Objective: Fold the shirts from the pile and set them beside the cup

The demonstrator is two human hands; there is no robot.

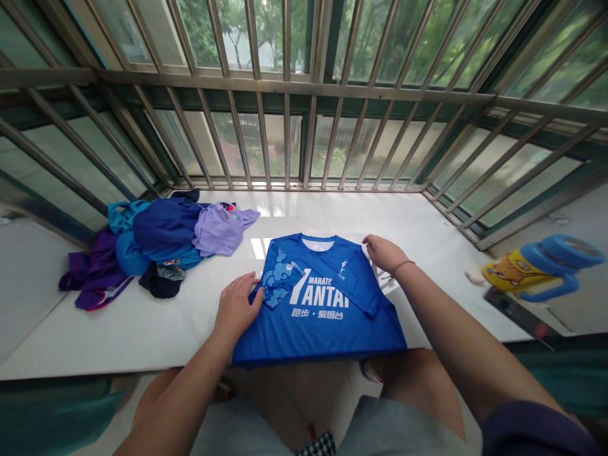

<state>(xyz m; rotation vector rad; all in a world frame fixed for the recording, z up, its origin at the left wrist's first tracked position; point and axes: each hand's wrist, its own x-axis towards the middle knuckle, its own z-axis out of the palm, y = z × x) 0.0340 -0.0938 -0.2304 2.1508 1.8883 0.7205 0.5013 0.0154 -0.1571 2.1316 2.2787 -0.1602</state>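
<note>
We saw behind everything a silver grille of metal bars (285, 82), and before it a glossy white tabletop (413, 218). At the front middle of this tabletop lay a bright blue short-sleeved cloth shirt (320, 297); its lower end reached the front edge and seemed to bend over it. A heap of purple, blue, lilac and black garments (166, 228) lay apart, on the left.

Our left hand (240, 304) rested by the shirt's side, its fingers loosely spread. Our right hand (387, 253) was curled at the other shoulder; whether it pinched the cloth, we could not tell.

In our judgement, the whole shirt could slide down from the tabletop, because the surface looked slippery and the end overhung. A sleeve could also spring outward or crease, if one side were pulled harder.

The shirt's body looked rather smooth, with the front upward. Both sleeves lay inward across the chest, the left one with a paler pattern, partly covering the large white lettering. Below stood smaller characters, and on the chest a tiny white emblem.
</note>
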